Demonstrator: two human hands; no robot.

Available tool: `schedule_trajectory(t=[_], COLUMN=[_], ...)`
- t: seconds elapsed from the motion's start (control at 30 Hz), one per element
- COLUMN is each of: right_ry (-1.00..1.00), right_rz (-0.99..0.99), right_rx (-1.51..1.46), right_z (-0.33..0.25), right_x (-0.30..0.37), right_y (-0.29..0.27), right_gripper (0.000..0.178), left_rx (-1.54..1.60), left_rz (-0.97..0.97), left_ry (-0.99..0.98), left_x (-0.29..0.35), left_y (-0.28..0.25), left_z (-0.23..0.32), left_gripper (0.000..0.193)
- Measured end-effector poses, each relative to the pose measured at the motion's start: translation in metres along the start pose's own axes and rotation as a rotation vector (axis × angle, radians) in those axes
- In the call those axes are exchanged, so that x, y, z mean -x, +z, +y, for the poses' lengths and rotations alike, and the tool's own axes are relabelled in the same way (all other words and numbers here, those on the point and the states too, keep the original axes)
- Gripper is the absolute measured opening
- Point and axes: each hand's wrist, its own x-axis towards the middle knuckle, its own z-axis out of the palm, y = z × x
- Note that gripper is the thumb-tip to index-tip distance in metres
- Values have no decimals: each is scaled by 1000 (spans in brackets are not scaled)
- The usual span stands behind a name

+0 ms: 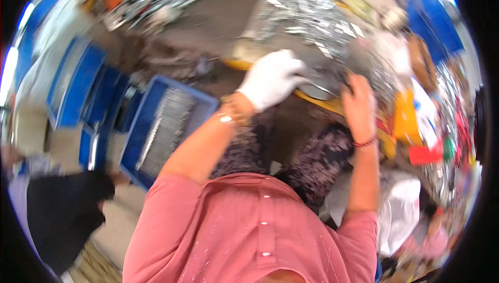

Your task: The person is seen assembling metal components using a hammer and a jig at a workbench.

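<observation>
A blue crate (156,127) of metal pieces sits left, a white bag (400,213) right, blue bins (78,83) beyond.

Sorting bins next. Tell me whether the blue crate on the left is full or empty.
Partly filled: the blue crate holds a layer of shiny metal pieces, with its blue rim visible around them. Blur hides what the pieces are.

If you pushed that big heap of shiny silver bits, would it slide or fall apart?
The heap of small shiny silver metal pieces would probably scatter, since the pieces look loose and separate. Each seems thin, so likely light and slippery. The white-gloved left hand hints at sharp edges.
</observation>
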Motion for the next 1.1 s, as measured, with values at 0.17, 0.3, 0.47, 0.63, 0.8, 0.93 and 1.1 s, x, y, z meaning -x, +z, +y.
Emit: schedule_trajectory(t=[0.17, 0.3, 0.47, 0.63, 0.8, 0.93, 1.1], right_ry=[85, 39, -10, -66, -47, -21, -71], right_rz=[91, 42, 15, 8, -21, 10, 15], right_rx=[-171, -297, -230, -174, -179, -224, -264], right_z=[-19, -29, -45, -46, -49, -50, -40], right_x=[26, 32, 25, 22, 19, 25, 10], right_y=[-39, -45, -51, -42, -49, -32, -33], right_gripper=[29, 32, 39, 41, 41, 39, 37], left_rx=[124, 120, 159, 148, 179, 179, -58], left_rz=[-79, -130, -118, -134, -144, -110, -29], left_ry=[-84, -119, -114, -141, -137, -113, 26], left_x=[-4, -7, -5, -7, -11, -10, -6], left_y=[0, 0, 0, -2, -3, -3, -10], left_z=[6, 14, 11, 14, 14, 9, 12], left_gripper=[13, 10, 11, 13, 13, 11, 13])
